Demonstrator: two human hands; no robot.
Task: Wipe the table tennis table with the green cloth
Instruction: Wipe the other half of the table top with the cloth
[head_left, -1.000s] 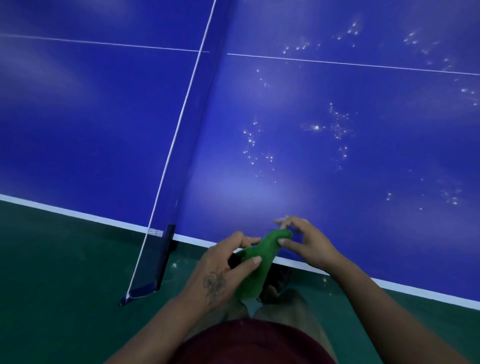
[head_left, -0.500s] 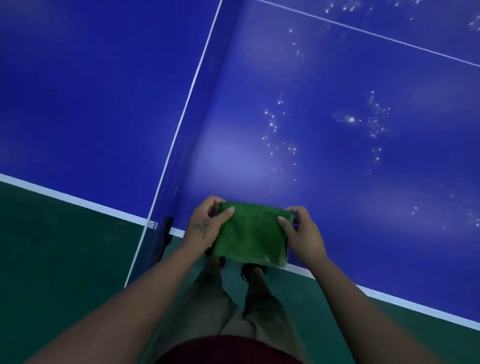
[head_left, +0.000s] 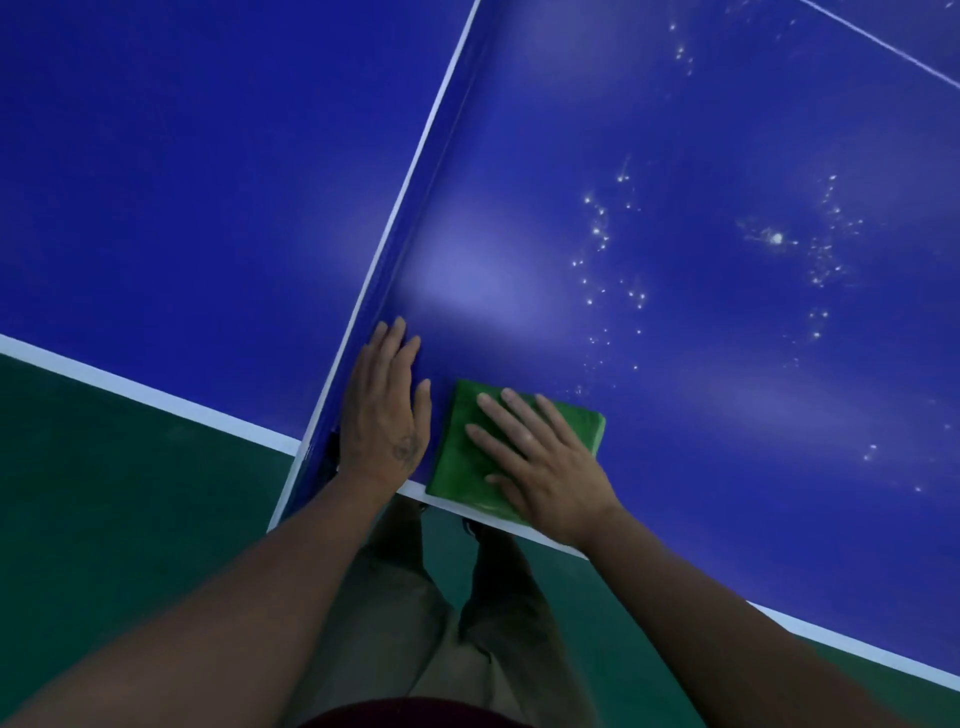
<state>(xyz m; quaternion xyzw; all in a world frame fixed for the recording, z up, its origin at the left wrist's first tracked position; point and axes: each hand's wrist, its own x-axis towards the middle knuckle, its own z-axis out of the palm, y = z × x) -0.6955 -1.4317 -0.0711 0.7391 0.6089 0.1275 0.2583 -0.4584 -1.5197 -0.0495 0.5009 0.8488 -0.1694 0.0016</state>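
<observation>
My right hand (head_left: 540, 462) is flat on the folded green cloth (head_left: 462, 452), fingers straight and spread, pressing it onto the table tennis table (head_left: 675, 415) at the near white edge. My left hand (head_left: 387, 410) lies flat just left of the cloth, beside the net (head_left: 415, 197). White specks (head_left: 608, 270) sit farther out.

At the near edge of the blue table tennis table (head_left: 727, 467), our folded green cloth (head_left: 460, 447) lies flat, just right of the dark blue net (head_left: 415, 208). Our right hand (head_left: 540, 462) rests on top of it, fingers straight. Our left hand (head_left: 384, 410) lies flat on the tabletop between net and cloth, just beside the cloth. Scattered white droplets (head_left: 597, 228) sit farther in, behind and right of the cloth.
</observation>
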